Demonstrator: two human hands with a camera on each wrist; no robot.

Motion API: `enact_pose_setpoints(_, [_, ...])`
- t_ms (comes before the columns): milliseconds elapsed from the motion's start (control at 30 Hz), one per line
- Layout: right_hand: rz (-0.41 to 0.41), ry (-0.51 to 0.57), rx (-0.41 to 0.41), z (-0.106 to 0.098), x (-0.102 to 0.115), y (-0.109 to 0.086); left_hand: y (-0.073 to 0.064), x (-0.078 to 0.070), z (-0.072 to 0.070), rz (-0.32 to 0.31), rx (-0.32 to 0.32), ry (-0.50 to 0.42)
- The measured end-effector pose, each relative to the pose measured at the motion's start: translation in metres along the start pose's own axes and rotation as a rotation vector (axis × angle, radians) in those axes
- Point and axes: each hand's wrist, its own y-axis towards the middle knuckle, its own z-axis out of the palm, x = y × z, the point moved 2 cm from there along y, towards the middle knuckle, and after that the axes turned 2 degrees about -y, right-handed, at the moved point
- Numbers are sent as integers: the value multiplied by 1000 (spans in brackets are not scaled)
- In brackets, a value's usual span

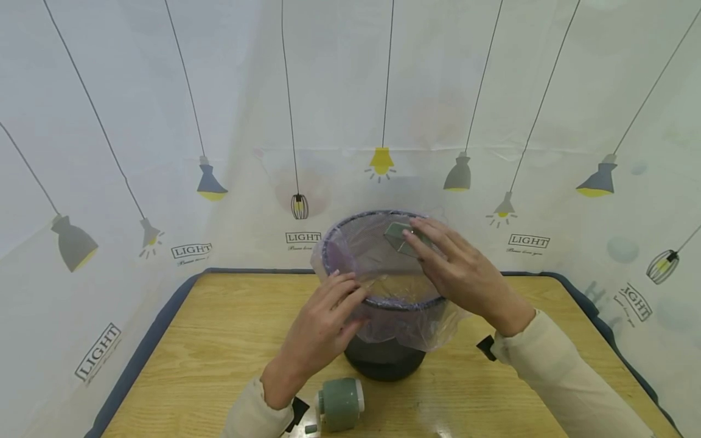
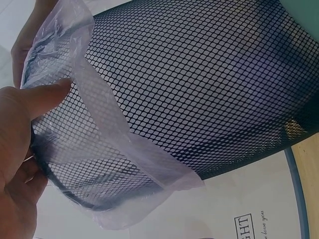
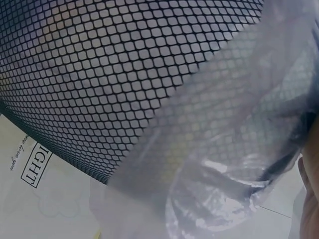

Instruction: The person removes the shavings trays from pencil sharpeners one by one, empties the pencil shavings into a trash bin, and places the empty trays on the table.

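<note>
A black mesh wastebasket (image 1: 384, 363) stands upright, with a thin translucent purple bin liner (image 2: 107, 107) folded over its rim. At the near left of the rim is my left hand (image 1: 328, 319). Its thumb (image 2: 50, 97) presses the liner from outside while the fingers reach over the rim, so it pinches liner and rim together. Across the right side of the rim lies my right hand (image 1: 462, 271), fairly straight fingers reaching over the opening; its thumb is hidden. Beside those fingertips a flat greenish shape (image 1: 398, 238) shows inside the opening; its kind is unclear.
A green jar-like container (image 1: 341, 403) with white ends lies on its side on the wooden table (image 1: 235, 328), near the left wrist. A small dark green piece (image 1: 311, 429) is beside it. Behind the table hangs a lamp-printed white sheet (image 1: 339, 91).
</note>
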Motion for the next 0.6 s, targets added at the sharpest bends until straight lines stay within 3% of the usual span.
enact_pose_setpoints(233, [18,1,-9,-2,-3,0,-1,0,0,3,0,20])
enact_pose_setpoints(600, [87,95,-11,-5,-8,-5,-2,0,-1,-1,0,36])
